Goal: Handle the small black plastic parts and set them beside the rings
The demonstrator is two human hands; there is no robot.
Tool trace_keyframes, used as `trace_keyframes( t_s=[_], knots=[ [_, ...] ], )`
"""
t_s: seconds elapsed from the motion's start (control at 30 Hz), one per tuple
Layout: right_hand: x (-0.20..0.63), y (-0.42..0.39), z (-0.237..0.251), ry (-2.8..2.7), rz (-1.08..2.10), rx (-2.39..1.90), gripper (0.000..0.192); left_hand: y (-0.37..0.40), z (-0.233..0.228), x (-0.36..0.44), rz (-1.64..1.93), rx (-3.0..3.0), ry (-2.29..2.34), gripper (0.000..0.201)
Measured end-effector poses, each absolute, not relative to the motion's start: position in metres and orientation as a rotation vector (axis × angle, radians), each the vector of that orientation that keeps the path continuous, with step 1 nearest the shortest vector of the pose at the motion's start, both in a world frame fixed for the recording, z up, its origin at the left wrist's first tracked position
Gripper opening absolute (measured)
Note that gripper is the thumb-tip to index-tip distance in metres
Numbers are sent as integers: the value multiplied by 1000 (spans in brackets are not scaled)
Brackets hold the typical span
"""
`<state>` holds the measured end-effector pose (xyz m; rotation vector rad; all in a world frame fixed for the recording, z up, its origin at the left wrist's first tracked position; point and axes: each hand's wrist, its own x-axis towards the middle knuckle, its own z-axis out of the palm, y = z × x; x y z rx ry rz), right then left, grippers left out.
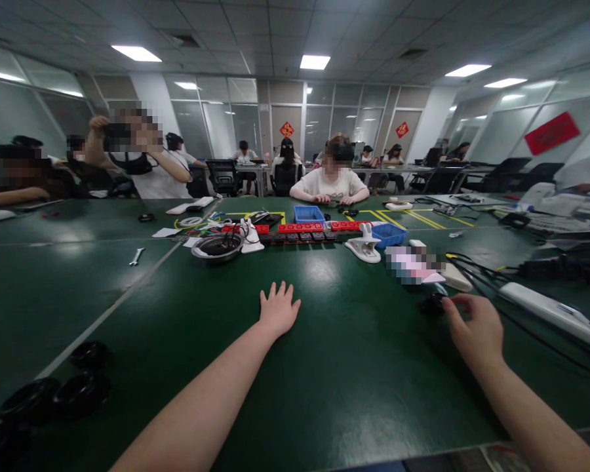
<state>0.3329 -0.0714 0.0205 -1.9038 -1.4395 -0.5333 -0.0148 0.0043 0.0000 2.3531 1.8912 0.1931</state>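
Curling over a small black part [431, 303] on the green table [354, 367], the right hand [472, 328] touches it with its fingertips; whether they pinch it I cannot tell. It looks light and rigid, best taken by its sides. Left of that part, the left hand [278, 309] lies spread flat, empty.

place: open-plan office | evidence: glass partitions [226, 118], ceiling panel lights [314, 62], office chairs [223, 176], shared green tables [354, 367]

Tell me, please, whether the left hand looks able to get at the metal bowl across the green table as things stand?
Probably yes. The left hand lies flat and open on the green table, and the stretch between it and the metal bowl is bare. The bowl sits farther off, so the arm would likely need to stretch.
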Motion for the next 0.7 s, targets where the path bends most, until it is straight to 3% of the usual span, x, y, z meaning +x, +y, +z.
trace_keyframes(
  t_s=[0.13, 0.3, 0.47, 0.7],
  knots=[
    [292, -78, 19, -1953, -397, -1667, 33, 4, 0, -16, 199, 2349, 1888, 55],
    [216, -74, 14, -2381, -103, -1405, 42, 3, -3, -13, 242, 2373, 1917, 53],
    [148, -45, 8, -2436, 121, -1338, 42, -15, -4, -15, 271, 2404, 1904, 53],
    [113, -17, 2, -2408, 194, -1405, 26, -115, 22, -66, 246, 2451, 1414, 61]
  ],
)
